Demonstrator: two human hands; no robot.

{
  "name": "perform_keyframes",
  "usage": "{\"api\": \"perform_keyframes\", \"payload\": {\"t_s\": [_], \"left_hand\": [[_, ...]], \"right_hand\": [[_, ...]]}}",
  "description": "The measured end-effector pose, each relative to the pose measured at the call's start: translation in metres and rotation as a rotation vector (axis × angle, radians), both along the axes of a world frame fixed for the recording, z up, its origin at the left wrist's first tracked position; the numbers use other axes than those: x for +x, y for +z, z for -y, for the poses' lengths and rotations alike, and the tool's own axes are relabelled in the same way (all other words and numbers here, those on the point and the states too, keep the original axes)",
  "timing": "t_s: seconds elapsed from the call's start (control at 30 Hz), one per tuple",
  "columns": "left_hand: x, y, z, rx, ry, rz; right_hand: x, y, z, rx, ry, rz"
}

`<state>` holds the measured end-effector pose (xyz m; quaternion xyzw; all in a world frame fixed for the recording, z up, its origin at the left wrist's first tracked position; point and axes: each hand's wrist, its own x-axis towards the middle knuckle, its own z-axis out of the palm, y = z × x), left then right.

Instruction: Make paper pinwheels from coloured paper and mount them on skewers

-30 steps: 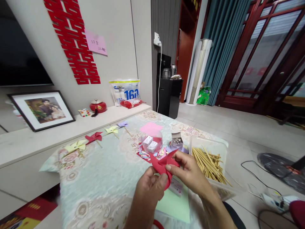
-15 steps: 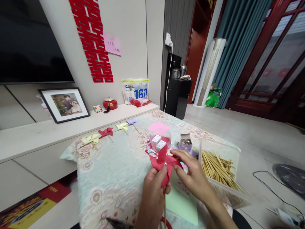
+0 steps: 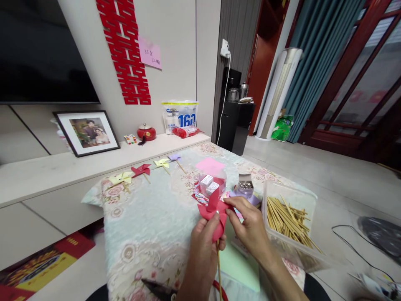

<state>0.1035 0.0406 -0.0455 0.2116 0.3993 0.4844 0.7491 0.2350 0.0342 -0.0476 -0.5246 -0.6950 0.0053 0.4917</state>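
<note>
My left hand (image 3: 203,251) grips a red paper pinwheel (image 3: 214,211) on a thin wooden stick (image 3: 218,269), thumb pressed at its centre pin. My right hand (image 3: 249,228) pinches one of the pinwheel's right-hand blades between thumb and forefinger. Both hands hover above the floral-clothed table (image 3: 147,225), over a pale green paper sheet (image 3: 239,267).
A clear tub of wooden sticks (image 3: 288,223) sits at my right. A round clear box with small white boxes (image 3: 211,186), a pink sheet (image 3: 209,165) and a box of pins (image 3: 245,186) lie beyond. Several finished pinwheels (image 3: 140,170) line the far edge. Scissors (image 3: 163,289) lie near me.
The view has swung left and steadied. The stick now hangs below my left hand, and my right hand has shifted from the pinwheel's centre to a blade on its right.
</note>
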Motion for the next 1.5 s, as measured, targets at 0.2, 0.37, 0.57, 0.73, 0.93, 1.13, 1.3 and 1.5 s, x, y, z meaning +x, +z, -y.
{"api": "perform_keyframes", "payload": {"t_s": [0.2,0.37,0.57,0.73,0.93,1.13,1.3,1.5], "left_hand": [[0.000,-0.011,-0.003,0.037,0.014,-0.014],[0.000,-0.010,-0.003,0.051,0.009,-0.007],[0.000,-0.009,-0.002,0.048,0.015,-0.006],[0.002,-0.012,-0.003,0.092,0.006,0.012],[0.003,-0.017,-0.002,0.089,0.009,0.001],[0.002,-0.013,-0.002,0.071,0.022,-0.002],[0.003,-0.008,-0.003,0.063,0.025,-0.010],[0.006,-0.011,-0.002,0.043,0.027,0.016]], "right_hand": [[-0.001,-0.003,-0.002,0.002,0.028,0.021],[-0.002,-0.004,-0.003,-0.012,0.023,0.009],[-0.003,-0.004,-0.004,0.002,0.056,-0.019],[-0.004,-0.008,-0.004,0.049,0.061,0.021],[-0.004,-0.010,-0.005,0.051,0.009,0.108],[-0.004,-0.009,-0.005,0.059,0.012,0.139],[-0.006,-0.008,-0.004,0.052,-0.022,0.123],[-0.005,-0.012,-0.005,0.067,0.000,0.141]]}}
